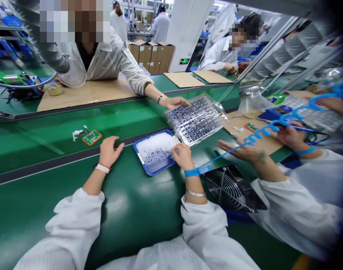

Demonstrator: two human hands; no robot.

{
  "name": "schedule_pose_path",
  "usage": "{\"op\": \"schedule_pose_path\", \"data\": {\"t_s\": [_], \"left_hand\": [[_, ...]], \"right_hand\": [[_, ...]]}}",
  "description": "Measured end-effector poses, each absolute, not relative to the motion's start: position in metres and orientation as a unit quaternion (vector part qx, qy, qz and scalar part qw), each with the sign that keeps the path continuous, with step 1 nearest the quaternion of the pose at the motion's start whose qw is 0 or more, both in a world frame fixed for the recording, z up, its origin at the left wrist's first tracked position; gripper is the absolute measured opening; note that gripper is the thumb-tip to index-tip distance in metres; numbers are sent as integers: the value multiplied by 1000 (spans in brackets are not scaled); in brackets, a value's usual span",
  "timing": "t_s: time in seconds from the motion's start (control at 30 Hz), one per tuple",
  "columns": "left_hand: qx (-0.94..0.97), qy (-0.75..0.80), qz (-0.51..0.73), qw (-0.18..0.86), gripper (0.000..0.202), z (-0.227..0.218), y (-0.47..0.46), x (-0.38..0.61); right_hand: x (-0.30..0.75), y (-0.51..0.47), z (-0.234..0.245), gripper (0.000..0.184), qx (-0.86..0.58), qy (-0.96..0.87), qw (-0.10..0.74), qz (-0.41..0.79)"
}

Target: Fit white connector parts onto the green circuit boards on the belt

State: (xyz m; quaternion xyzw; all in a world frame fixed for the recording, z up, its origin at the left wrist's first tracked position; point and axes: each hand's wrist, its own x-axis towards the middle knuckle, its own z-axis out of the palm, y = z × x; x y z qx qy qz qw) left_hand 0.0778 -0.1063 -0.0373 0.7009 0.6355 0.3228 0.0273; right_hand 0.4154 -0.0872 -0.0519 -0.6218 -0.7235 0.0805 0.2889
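Observation:
My left hand rests, fingers spread, on the dark rail of the green conveyor belt, holding nothing. Just to its right lies a blue plastic tray heaped with small white granules. My right hand sits at the tray's right end, fingertips curled down among the granules; anything between them is hidden. A co-worker's hand reaches over a clear plastic pack of small blue-and-silver components, which lies just beyond the tray. A small green circuit board lies on the belt left of my left hand.
A black-grilled cooling fan sits right of my right forearm. A blue coiled cord runs from my right wrist strap toward a co-worker on the right. Cardboard sheets cover the far bench; stacked cartons stand behind.

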Motion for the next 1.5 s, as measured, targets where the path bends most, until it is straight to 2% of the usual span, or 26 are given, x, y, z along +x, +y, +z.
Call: {"op": "schedule_pose_path", "data": {"t_s": [0.13,0.23,1.2,1.5], "left_hand": [[759,572,294,102,58,-42,-133,134],[757,577,281,122,63,-44,-144,148],[738,597,280,142,46,-44,-190,121],[741,601,266,139,44,-43,-190,121]], "right_hand": [[412,-89,-50,9,-638,-718,269,77],[411,-89,-52,10,-633,-723,268,71],[405,-88,-47,14,-631,-741,225,57],[417,-95,-42,13,-581,-768,231,136]]}}
